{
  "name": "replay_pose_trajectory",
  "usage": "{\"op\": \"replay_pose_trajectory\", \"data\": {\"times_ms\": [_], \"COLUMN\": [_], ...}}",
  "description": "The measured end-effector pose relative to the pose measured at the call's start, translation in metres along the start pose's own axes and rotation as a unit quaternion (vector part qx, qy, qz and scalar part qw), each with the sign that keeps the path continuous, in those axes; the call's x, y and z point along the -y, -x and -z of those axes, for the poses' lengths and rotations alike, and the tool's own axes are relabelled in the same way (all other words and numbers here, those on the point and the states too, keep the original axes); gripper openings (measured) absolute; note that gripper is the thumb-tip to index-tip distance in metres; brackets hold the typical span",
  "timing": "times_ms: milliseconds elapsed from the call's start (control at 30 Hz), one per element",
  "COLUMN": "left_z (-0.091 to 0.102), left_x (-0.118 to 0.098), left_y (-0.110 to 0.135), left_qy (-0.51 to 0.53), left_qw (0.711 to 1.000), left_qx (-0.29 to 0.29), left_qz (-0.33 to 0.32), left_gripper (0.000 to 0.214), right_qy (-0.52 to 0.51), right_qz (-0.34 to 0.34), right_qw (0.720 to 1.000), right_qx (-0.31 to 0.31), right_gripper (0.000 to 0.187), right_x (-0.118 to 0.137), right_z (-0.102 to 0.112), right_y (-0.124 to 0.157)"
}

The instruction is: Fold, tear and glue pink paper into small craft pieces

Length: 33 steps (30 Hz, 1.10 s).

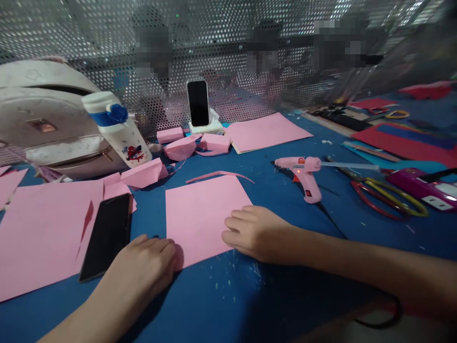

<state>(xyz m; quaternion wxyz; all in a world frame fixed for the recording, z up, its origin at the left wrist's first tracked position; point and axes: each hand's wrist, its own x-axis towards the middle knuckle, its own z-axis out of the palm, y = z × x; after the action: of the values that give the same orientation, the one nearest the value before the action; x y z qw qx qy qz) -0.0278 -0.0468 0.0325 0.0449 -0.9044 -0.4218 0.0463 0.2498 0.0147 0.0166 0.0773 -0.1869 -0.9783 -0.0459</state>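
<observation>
A square sheet of pink paper (203, 219) lies nearly flat on the blue table in front of me. My left hand (152, 259) is at its lower left corner, fingers curled closed on the edge. Over the sheet's right edge sits my right hand (259, 233), its fingers bent and close together on the paper. Both thumbs are mostly hidden. A thin, curved pink paper strip (219, 174) lies just beyond the sheet's far edge. To the left, a dark phone (107, 238) rests partly on a larger pink sheet (39, 238).
A pink glue gun (303, 174) with its cord, scissors (385, 193) and a purple power strip (421, 186) lie at right. Folded pink pieces (182, 147), a bottle (117, 128), a backpack (53, 119) and an upright phone (198, 102) stand along the perforated metal panel (228, 57).
</observation>
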Motion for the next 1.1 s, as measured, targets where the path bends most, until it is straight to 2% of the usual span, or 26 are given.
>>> {"op": "replay_pose_trajectory", "data": {"times_ms": [100, 167, 233, 300, 467, 567, 767, 933, 1100], "left_z": [0.005, 0.005, 0.003, -0.001, -0.015, -0.020, -0.023, -0.019, -0.003], "left_x": [-0.016, -0.030, -0.044, -0.054, -0.060, -0.058, -0.060, -0.056, -0.044], "left_y": [0.003, 0.004, 0.004, 0.003, 0.002, 0.004, 0.006, 0.004, 0.009], "left_qy": [-0.061, -0.057, -0.036, -0.040, -0.043, -0.044, -0.034, -0.021, -0.015], "left_qw": [0.994, 0.980, 0.964, 0.963, 0.974, 0.974, 0.978, 0.977, 0.978], "left_qx": [-0.092, -0.180, -0.229, -0.209, -0.160, -0.151, -0.155, -0.161, -0.136], "left_qz": [-0.008, -0.062, -0.127, -0.166, -0.155, -0.160, -0.137, -0.140, -0.160], "left_gripper": [0.036, 0.044, 0.046, 0.044, 0.058, 0.063, 0.054, 0.053, 0.050], "right_qy": [-0.004, -0.013, -0.024, -0.035, -0.048, -0.049, -0.048, -0.058, -0.058], "right_qz": [0.001, 0.003, 0.003, 0.005, 0.006, 0.005, 0.002, -0.007, -0.012], "right_qw": [1.000, 1.000, 1.000, 0.999, 0.999, 0.999, 0.999, 0.997, 0.996], "right_qx": [0.006, 0.012, 0.012, 0.015, 0.020, 0.013, 0.024, 0.044, 0.062], "right_gripper": [0.013, 0.015, 0.017, 0.018, 0.019, 0.017, 0.013, 0.014, 0.016], "right_x": [-0.001, -0.002, -0.003, -0.004, -0.005, -0.005, -0.004, -0.004, -0.003], "right_z": [0.001, 0.001, 0.000, -0.001, -0.002, -0.002, -0.002, -0.001, 0.000], "right_y": [-0.001, -0.001, -0.002, -0.001, 0.000, 0.000, 0.001, 0.000, -0.002]}}
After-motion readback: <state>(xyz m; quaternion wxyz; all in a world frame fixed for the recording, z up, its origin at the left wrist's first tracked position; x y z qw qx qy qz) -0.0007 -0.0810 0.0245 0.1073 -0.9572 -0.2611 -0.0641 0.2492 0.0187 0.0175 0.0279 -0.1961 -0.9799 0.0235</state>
